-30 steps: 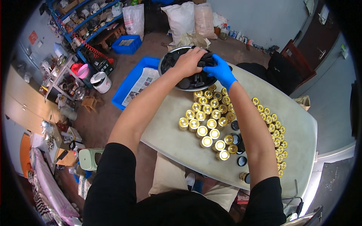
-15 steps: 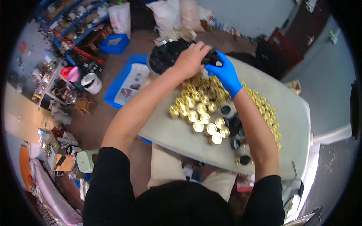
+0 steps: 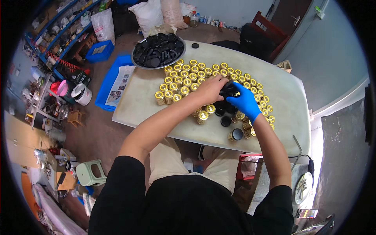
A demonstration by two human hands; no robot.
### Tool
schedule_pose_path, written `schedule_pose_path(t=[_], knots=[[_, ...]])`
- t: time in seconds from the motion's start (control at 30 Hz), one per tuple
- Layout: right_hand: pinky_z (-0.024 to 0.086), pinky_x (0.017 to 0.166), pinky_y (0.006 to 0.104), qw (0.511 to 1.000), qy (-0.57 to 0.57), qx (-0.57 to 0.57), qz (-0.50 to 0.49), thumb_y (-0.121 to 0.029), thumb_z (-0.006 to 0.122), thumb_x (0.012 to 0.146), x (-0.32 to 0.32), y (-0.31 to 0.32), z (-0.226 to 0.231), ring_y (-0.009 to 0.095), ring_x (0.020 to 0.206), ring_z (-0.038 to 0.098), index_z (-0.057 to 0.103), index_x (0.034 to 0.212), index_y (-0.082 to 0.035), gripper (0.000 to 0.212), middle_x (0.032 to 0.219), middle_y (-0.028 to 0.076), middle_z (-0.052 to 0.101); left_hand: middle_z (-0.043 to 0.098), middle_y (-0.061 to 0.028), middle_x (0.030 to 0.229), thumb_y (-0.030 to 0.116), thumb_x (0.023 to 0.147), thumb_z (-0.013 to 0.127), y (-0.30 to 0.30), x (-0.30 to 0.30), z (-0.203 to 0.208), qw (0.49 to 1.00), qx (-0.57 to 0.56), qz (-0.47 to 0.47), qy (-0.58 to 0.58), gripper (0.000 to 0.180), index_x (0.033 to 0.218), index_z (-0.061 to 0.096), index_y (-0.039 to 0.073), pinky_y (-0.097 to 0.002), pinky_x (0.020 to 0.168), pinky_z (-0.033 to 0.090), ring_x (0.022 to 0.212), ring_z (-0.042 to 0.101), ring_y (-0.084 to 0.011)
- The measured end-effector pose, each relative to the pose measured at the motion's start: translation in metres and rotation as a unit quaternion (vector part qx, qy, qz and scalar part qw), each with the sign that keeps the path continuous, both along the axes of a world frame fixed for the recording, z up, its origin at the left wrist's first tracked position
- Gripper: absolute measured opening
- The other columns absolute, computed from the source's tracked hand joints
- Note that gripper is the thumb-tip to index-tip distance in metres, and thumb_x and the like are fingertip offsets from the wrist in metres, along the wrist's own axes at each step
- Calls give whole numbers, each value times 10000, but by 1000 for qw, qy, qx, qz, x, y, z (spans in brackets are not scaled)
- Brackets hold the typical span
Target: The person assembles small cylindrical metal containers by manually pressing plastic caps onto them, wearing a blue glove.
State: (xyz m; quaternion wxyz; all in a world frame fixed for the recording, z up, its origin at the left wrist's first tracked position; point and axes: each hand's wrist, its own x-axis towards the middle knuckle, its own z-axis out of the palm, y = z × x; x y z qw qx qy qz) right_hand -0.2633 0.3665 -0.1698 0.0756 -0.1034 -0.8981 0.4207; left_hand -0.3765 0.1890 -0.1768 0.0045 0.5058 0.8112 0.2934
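Note:
My left hand (image 3: pixel 212 90) is bare, and its fingers are closed on black lids (image 3: pixel 228 90) over the middle of the table (image 3: pixel 290 98). Facing it from the right, my right hand (image 3: pixel 244 100) in a blue glove curls round the same cluster. More loose black lids (image 3: pixel 225 121) lie just below the hands. Around them stand small clear jars with gold tops (image 3: pixel 184 91), in several rows. One jar near the front edge carries a black lid (image 3: pixel 237 134). At the far left of the table, a metal bowl (image 3: pixel 138 65) is heaped with black lids.
A single black lid (image 3: pixel 195 46) lies beside the bowl. Left of the table is a blue crate (image 3: pixel 102 96) with printed paper on it. A green stool (image 3: pixel 91 173) stands at the lower left. Beyond the far edge is a dark red chair (image 3: pixel 270 29).
Both hands have come from the bowl back toward me, over the jars, with black lids between them. The whole view has shifted, so the full bowl now shows.

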Motion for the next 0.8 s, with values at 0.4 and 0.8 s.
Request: schedule_pose_path(t=[0.4, 0.8], knots=[[591, 847, 324, 995, 85, -52, 4, -44, 746, 897, 53, 7, 25, 181, 1011, 723, 596, 1438, -87, 563, 1304, 107, 703, 637, -153, 1287, 254, 811, 831, -63, -30, 5, 990, 103, 87, 36, 589, 1326, 617, 65, -443, 1033, 486, 1221, 589, -355], [549, 877, 298, 980, 170, 7, -105, 61, 679, 898, 172, -10, 53, 153, 980, 707, 688, 1267, -6, 375, 1119, 82, 711, 690, -173, 1067, 447, 754, 869, -163, -148, -11, 873, -28, 458, 167, 616, 1125, 571, 55, -505, 821, 565, 993, 701, -382]])
